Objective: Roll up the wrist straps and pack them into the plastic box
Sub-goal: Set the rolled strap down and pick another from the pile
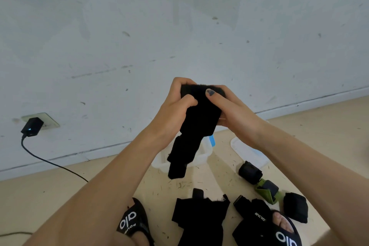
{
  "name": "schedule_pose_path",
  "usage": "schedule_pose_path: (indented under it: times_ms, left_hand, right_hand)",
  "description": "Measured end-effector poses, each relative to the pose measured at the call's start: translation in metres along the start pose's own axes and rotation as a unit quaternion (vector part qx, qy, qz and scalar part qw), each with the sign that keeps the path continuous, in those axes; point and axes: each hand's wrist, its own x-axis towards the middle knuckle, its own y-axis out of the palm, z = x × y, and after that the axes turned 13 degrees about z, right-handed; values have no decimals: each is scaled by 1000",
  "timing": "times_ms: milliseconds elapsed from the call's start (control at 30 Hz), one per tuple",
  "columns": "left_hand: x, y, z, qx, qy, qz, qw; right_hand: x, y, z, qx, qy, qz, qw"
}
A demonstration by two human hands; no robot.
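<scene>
Wrist strap [197, 126] sits in your grip: your left hand [175, 106] and right hand [231, 110] both clutch its rolled top, the loose tail hanging below. Under it on the floor stands the plastic box [201, 156]; nearer you lie more straps [199, 217] and rolled straps [249, 172].

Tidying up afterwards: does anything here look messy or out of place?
Yes: small dark specks litter the beige floor around the translucent plastic box. The box's lid lies apart, beside it. Loose black wrist straps sprawl unrolled between the sandals.
</scene>
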Motion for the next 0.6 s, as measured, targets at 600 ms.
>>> schedule_pose_path:
  times_ms: [600]
  left_hand:
    - [7,-15,-2,-36,-7,-50,998]
  right_hand:
    - [10,-6,10,83,-2,-120,989]
